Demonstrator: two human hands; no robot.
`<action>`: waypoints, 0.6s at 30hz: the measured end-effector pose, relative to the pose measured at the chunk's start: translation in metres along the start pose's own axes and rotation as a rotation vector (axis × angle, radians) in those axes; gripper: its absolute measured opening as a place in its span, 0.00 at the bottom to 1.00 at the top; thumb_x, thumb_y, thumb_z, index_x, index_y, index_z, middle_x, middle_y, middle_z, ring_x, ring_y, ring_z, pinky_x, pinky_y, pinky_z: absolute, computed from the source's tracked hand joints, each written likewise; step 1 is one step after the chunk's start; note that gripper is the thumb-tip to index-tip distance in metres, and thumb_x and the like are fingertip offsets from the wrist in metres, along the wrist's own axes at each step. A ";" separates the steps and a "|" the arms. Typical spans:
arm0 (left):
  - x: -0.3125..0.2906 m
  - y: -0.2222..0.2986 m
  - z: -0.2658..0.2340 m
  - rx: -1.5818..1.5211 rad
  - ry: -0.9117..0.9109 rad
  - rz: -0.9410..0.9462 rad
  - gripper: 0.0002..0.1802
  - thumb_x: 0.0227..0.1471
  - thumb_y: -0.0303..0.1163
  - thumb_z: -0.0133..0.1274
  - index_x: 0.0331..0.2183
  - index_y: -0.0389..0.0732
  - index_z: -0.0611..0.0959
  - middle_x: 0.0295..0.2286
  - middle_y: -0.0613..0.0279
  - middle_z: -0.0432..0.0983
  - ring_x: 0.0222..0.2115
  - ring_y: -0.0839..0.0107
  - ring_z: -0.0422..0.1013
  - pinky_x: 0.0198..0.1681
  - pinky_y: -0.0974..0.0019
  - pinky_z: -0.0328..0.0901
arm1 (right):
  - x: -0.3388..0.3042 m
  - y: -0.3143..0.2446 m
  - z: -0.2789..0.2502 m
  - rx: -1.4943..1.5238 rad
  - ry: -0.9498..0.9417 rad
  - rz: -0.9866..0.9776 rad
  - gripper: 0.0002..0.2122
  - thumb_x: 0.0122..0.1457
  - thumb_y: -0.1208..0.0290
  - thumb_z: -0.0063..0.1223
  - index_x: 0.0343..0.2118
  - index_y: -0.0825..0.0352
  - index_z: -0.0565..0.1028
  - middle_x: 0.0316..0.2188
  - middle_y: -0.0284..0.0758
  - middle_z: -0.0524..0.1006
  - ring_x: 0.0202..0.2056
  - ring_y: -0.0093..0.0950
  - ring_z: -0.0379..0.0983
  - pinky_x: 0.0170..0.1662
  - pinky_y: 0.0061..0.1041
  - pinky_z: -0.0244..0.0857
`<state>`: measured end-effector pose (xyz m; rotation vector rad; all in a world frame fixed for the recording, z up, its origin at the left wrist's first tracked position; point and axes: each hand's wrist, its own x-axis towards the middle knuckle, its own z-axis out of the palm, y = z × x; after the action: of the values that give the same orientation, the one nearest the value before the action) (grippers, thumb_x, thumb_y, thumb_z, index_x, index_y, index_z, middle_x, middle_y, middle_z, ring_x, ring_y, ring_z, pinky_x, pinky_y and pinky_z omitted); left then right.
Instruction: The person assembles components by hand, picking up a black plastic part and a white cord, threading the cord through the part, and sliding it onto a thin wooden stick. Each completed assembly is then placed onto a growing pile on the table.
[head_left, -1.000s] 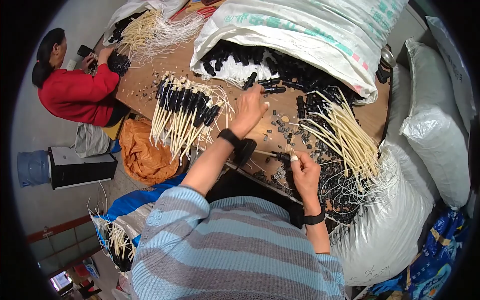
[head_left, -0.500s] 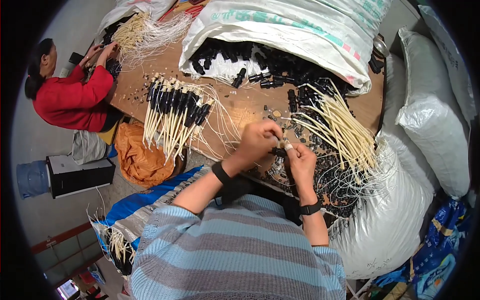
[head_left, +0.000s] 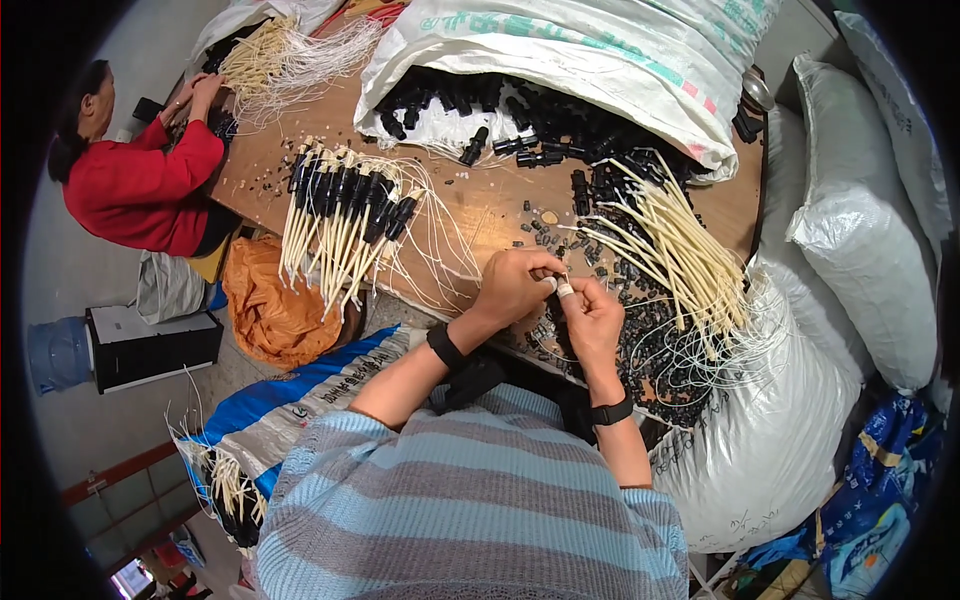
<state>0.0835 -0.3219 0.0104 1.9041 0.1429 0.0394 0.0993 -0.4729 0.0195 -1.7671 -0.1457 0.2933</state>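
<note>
My left hand and my right hand meet fingertip to fingertip over the near edge of the wooden table. Both pinch one small part between them; it is too small and too covered by fingers to tell what it is. A white wrap covers one fingertip. Just right of my hands lies a fan of loose cream tubes with white strings. To the left lies a bundle of cream tubes with black caps. Small black pieces are scattered under and around my right hand.
A large white sack at the back spills black caps onto the table. Another person in a red top works at the far left end. White sacks stand to the right, and an orange bag lies under the table.
My left hand, stretched out over the table a second ago, has come back to meet my right hand. Both hands now stay pressed together on the small part.
</note>
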 end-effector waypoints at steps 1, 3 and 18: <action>-0.001 -0.001 0.000 -0.023 0.054 0.030 0.09 0.38 0.16 0.54 0.28 0.34 0.82 0.26 0.62 0.75 0.28 0.78 0.72 0.32 0.73 0.67 | 0.000 -0.001 0.000 -0.085 0.025 -0.073 0.04 0.54 0.75 0.56 0.31 0.68 0.78 0.12 0.23 0.67 0.16 0.12 0.58 0.20 0.16 0.52; -0.001 -0.003 0.000 -0.046 0.106 0.058 0.07 0.38 0.17 0.54 0.26 0.34 0.83 0.25 0.62 0.76 0.28 0.78 0.72 0.31 0.73 0.66 | 0.000 -0.003 0.000 -0.170 0.051 -0.145 0.04 0.52 0.74 0.57 0.30 0.67 0.78 0.11 0.25 0.66 0.16 0.13 0.58 0.19 0.18 0.53; 0.008 0.011 -0.019 0.233 0.125 0.458 0.15 0.34 0.16 0.54 0.30 0.37 0.83 0.24 0.60 0.77 0.28 0.71 0.75 0.30 0.71 0.69 | 0.007 -0.006 -0.025 0.868 -0.205 0.252 0.06 0.55 0.77 0.53 0.36 0.70 0.75 0.21 0.24 0.71 0.16 0.09 0.54 0.18 0.12 0.47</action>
<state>0.0909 -0.3068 0.0267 2.1323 -0.2154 0.4692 0.1135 -0.4929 0.0296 -0.8877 0.0598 0.6143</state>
